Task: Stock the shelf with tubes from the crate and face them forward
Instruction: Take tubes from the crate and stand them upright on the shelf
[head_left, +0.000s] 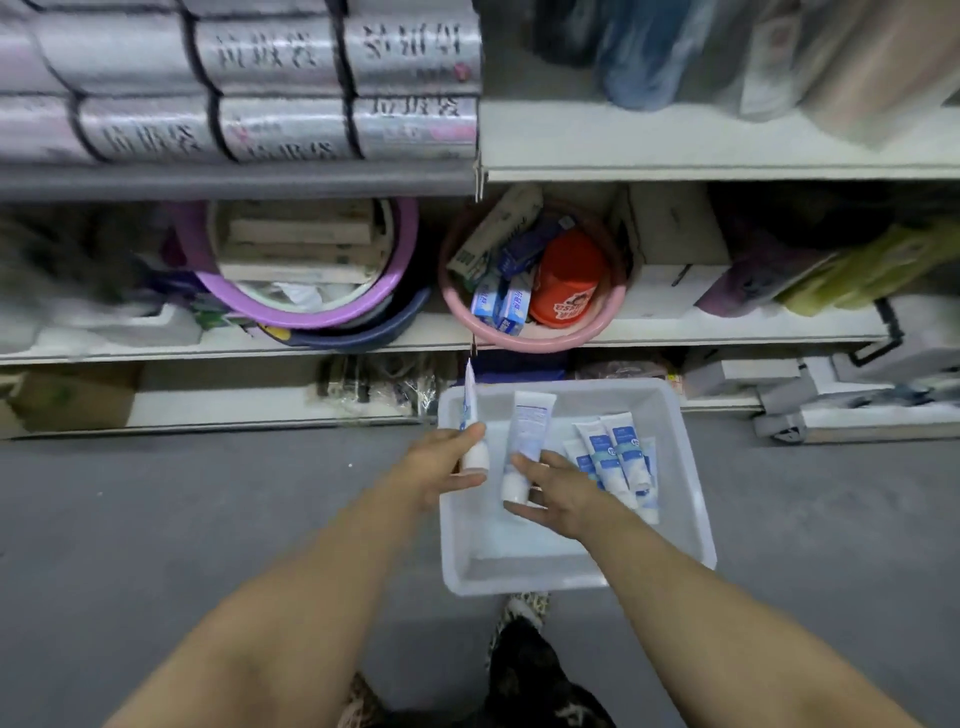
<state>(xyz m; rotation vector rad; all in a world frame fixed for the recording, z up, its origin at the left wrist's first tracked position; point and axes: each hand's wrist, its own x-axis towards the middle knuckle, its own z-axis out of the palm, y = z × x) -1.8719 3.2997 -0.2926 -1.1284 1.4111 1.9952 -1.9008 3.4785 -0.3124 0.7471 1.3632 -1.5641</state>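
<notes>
Shelving (727, 338) fills the top half of your view, several levels, all packed. Upper-L level: grey wrapped rolls (270, 57) w/ printed characters, stacked in rows. Upper-R level is too blurred to tell the goods.

Grey floor (156, 519) takes the btm half. The crate (693, 493), a translucent white bin, sits on the floor right in front of you, its far edge by the lowest shelf level.

Mid level, L of centre: a purple basin (291, 312) nested in darker ones, tilted toward you, w/ flat boxes inside. Beside it, straight above the crate: a pink basin (519, 340) holding a red cup (566, 280) & some toothpaste boxes (506, 306).

Both your hands are over the crate's far-L part, each grasping a tube. Your L hand (441, 462) is curled round the cap end of one tube (470, 405), which stands edge-on to you above the crate's L rim, crimped end pointing toward the shelving. Your R hand (556, 493) grips a second tube (527, 431) low down, thumb on top, white cap toward you, small-print side up. The 2 held tubes are near each other, not touching.

The remaining tubes (618, 457), blue & white, lie in an overlapping bunch by the crate's R side, caps toward you, just beside your R hand.

A leopard-print shoe (524, 608) shows at the crate's near rim.
</notes>
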